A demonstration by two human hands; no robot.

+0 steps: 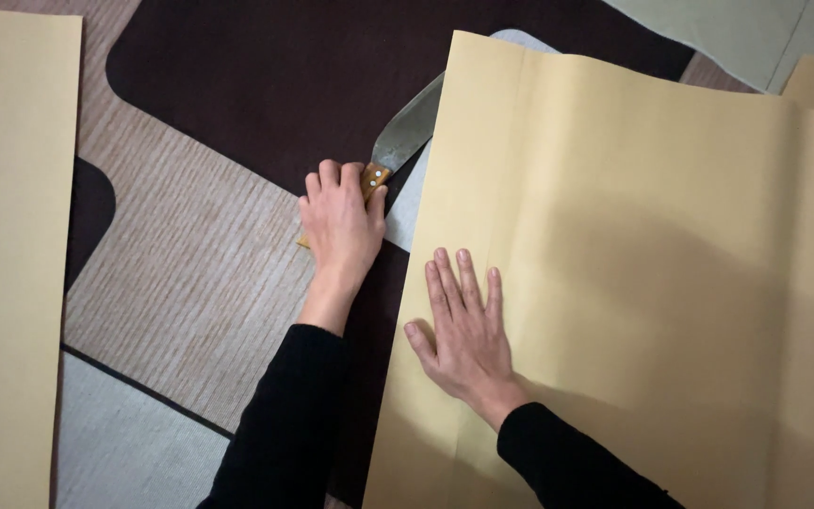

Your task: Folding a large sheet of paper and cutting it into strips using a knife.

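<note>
The left hand [341,221] is closed around a wooden-handled knife [405,132] whose grey blade slips under the creased tan paper sheet [633,264]; the right hand [463,325] presses flat, fingers spread.

Two arms in view, both in plain black long sleeves, matte knit-type fabric, no logos, stripes or buttons showing. Cuffs end at the wrists, close-fitting, no visible ribbing detail. Left hand [341,224] and right hand [464,327] are both bare: no gloves, rings, watch or bracelets. Fingers [444,275] have short, unpainted nails. Sleeves run off the bottom edge of the frame, so nothing above the forearms can be seen.
</note>
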